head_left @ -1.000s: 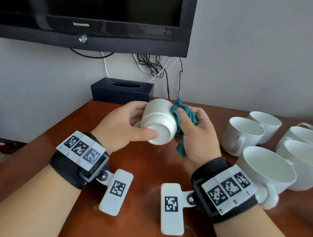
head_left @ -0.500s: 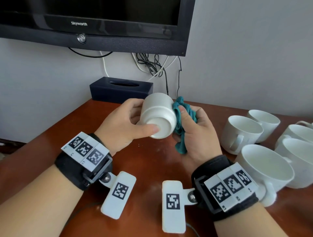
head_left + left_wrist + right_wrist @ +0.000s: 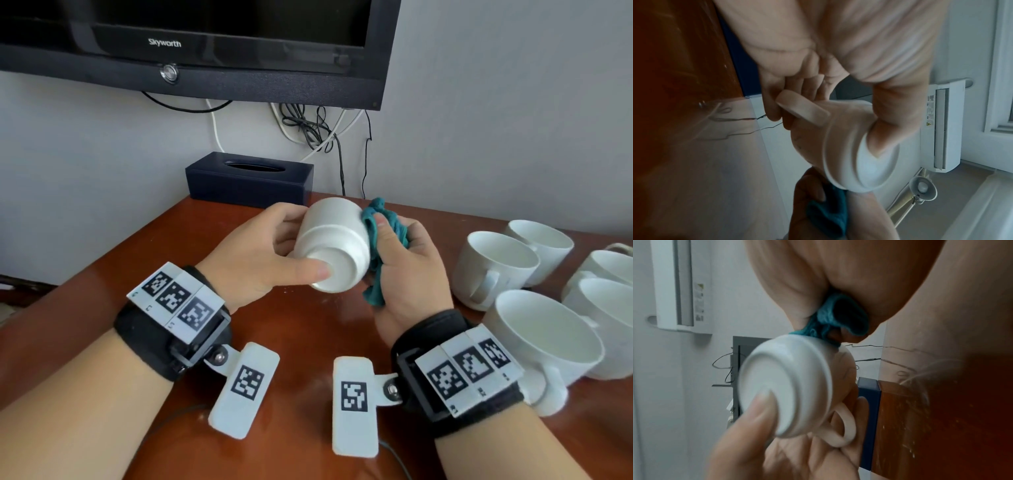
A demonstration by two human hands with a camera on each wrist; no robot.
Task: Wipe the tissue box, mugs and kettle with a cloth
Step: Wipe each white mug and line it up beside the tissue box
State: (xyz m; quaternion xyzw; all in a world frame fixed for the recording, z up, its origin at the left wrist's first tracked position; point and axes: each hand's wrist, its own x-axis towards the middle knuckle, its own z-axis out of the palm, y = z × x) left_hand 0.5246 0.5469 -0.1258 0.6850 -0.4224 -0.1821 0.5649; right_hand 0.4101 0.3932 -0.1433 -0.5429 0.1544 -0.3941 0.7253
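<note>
Left hand [image 3: 838, 56] fills the upper centre of the frame, gripping a white mug [image 3: 849, 146] turned base-out at centre right. Thumb lies across the recessed base; fingers curl by the handle [image 3: 803, 110]. Lower centre: right hand [image 3: 818, 211] holds a teal cloth [image 3: 830, 209] touching the mug's lower side. Red-brown table [image 3: 674, 65] at left. White wall unit [image 3: 943, 126] at right; small white lamp [image 3: 923, 188] below it.

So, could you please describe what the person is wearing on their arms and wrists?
Both forearms are bare, with no sleeves. Each wrist carries a wide black strap: the left wrist band and the right wrist band. On top of each sits a white strip printed with three black square markers. A rounded white tab with one more such marker hangs from each band on a metal rivet. Thin dark cables trail beneath.
</note>
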